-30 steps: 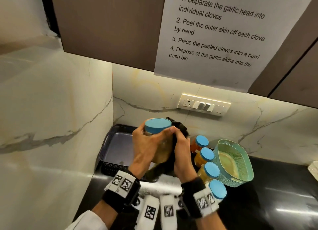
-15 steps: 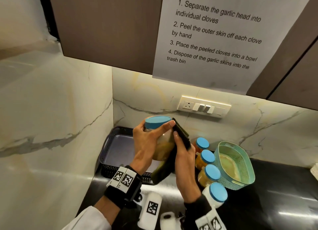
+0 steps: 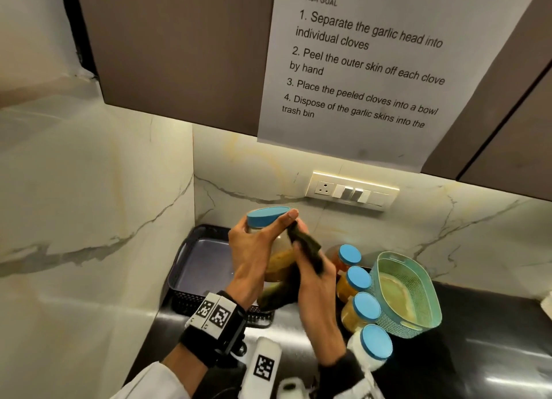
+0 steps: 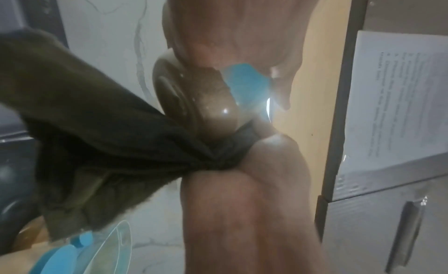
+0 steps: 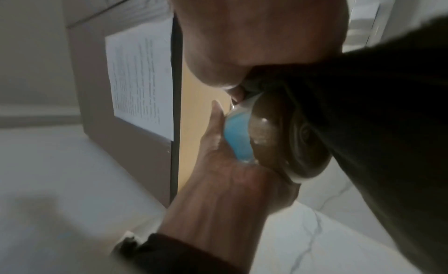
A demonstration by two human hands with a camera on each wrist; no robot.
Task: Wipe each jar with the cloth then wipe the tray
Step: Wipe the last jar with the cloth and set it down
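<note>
My left hand [image 3: 257,249] grips a clear jar [image 3: 279,266] with a blue lid [image 3: 267,216], lifted above the counter and tilted; the thumb lies along the lid rim. My right hand [image 3: 313,267] holds a dark olive cloth [image 3: 307,249] pressed against the jar's right side. In the left wrist view the cloth [image 4: 97,144] hangs bunched under the jar's base [image 4: 194,105]. The right wrist view shows the jar base [image 5: 295,144] and blue lid [image 5: 237,138] against the cloth [image 5: 387,124]. The dark tray [image 3: 206,264] sits below left, with nothing visible on its floor.
Several blue-lidded jars [image 3: 357,279] stand in a row on the black counter, right of my hands. A teal basket [image 3: 406,294] sits beside them. Marble walls close in the left and back; a switch plate [image 3: 352,191] and a paper sheet [image 3: 373,70] hang above.
The right hand has slid the cloth down the jar's side, uncovering the top by the lid. The jar has tipped further over. The view shifted slightly downward.
</note>
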